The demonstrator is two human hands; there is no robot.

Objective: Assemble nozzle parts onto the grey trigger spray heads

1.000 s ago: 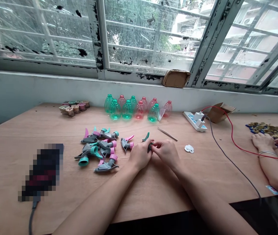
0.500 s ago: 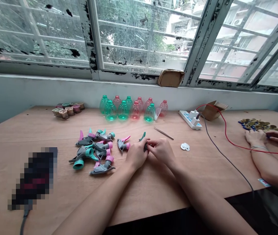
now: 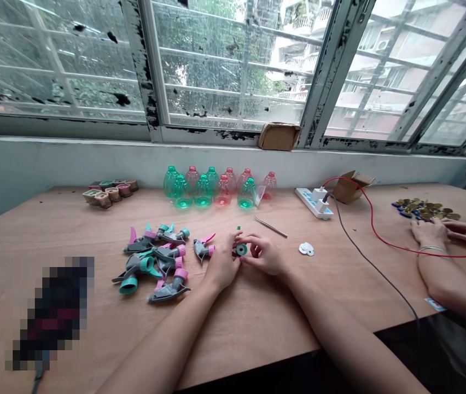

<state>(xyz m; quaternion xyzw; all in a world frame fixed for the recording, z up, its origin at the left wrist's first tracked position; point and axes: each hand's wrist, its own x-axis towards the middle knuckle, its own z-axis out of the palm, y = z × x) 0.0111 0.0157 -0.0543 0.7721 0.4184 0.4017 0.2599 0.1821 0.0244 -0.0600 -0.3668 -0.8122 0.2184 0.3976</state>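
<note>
at a wooden worktable [image 3: 249,334] beneath barred windows [image 3: 208,76], a dark, pixelated object [image 3: 52,317] lies at far left, trailing a cable [image 3: 38,376], with small square tubs [image 3: 112,193] grouped toward the wall [image 3: 69,161]. next comes a heap of grey trigger sprayer heads [image 3: 167,253], fitted with green or pink collars [image 3: 146,265], and a lone pink-collared sprayer head [image 3: 201,250] near the worker's left hand [image 3: 221,265]. behind them, translucent green and pink bottles [image 3: 223,192] stand close to the wall. the left hand, fingers closed, holds a green-collared sprayer head [image 3: 244,249] at the middle of the table, its round mouth turned toward the camera. the right hand [image 3: 268,257] curls alongside, thumb and forefinger parted around it; whether they touch it cannot be told. beyond lie metal tweezers [image 3: 271,226]; to the right, white discs [image 3: 307,249], a power strip [image 3: 307,201] with two white plugs [image 3: 321,206], and a small cardboard box [image 3: 350,189]. at far right, a co-worker's hands [image 3: 429,232] rest against a pile of gold-and-blue pieces [image 3: 424,208], a bracelet [image 3: 433,248] on one wrist.
</note>
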